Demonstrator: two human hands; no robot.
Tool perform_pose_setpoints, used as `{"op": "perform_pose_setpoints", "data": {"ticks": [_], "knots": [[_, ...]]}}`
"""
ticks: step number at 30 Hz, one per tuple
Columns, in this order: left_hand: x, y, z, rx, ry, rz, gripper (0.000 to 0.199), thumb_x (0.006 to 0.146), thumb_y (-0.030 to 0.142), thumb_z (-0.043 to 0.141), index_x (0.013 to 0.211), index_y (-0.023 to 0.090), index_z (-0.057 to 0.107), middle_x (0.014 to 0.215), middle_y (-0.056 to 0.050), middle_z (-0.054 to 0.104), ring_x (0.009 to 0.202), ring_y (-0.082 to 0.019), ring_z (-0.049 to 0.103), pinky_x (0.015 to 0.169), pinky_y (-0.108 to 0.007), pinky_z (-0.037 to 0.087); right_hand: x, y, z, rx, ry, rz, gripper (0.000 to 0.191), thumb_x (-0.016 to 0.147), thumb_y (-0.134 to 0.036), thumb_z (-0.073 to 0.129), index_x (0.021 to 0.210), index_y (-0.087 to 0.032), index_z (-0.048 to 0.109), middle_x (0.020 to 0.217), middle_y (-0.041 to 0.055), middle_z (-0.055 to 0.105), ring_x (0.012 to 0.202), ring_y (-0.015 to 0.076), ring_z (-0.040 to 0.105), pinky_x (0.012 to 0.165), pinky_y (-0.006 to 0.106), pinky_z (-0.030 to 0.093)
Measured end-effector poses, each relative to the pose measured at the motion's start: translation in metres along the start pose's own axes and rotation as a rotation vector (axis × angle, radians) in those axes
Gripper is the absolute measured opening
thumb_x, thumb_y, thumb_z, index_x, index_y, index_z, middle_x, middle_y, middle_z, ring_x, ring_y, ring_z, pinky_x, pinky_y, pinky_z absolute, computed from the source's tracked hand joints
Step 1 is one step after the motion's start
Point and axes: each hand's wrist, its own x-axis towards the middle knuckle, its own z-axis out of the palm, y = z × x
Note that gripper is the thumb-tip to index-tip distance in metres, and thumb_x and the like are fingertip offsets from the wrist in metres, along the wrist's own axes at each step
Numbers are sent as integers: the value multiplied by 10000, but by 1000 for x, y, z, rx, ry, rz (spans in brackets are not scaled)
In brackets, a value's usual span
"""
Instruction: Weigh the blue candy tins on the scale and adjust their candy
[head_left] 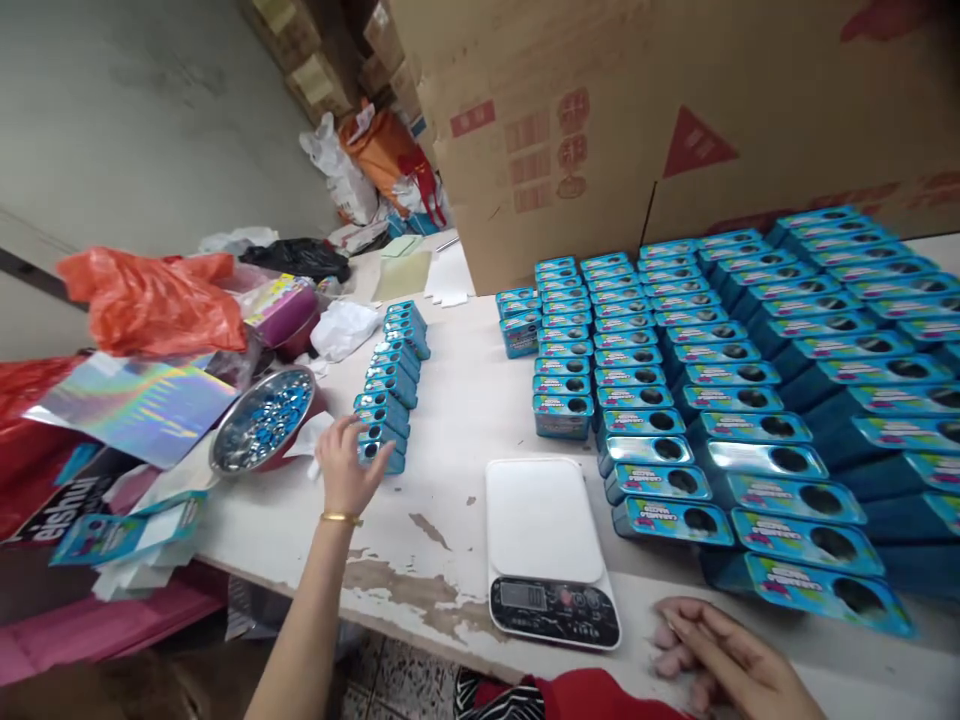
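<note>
Left of the flat white scale [541, 520], my left hand [349, 472]'s spread by glossy blue rectangular tins [394, 388]; right hand [724, 652]'s blurry, can't tell its grip.

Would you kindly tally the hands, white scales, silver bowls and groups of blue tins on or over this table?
Hands: 2, left hand and right hand
White scale: 1
Silver bowl: 1
Groups of blue tins: 2, left row and right block
Total: 6
Single tins overlap and run out of frame, so they stay uncounted.
</note>
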Motion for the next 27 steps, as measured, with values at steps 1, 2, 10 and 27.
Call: {"op": "perform_pose_setpoints", "data": {"ticks": [1,2,10,27], "knots": [[-15,-11,-3,57,-63,16,344,767,465,636,974,198,575,1214,-125,548,1193,-306,456,1024,-499,300,0,0,-1,-14,2,-11,699,569,-691,724,972,-135,591,769,83,657,656,193,639,450,230,478],[-26,-18,-3,107,-126,32,303,776,445,630,957,205,587,1252,-127,532,1227,-320,430,1034,-526,279,0,-1,-1,-25,11,-28,691,573,-690,721,968,-137,595,773,82,653,647,188,634,447,230,476],[-16,27,-27,78,-242,208,135,872,309,496,838,220,591,1132,-87,601,1108,-269,528,1020,-542,317,-6,-15,10,-52,24,-155,605,574,-666,726,853,-146,596,741,58,605,617,173,622,418,213,456],[14,187,-30,-425,-458,589,289,854,428,560,1018,191,541,1130,-97,575,1015,-227,554,850,-396,475,-3,-17,7,-10,-4,-257,567,662,-636,673,884,-133,533,719,27,577,589,144,630,431,186,457]]}}
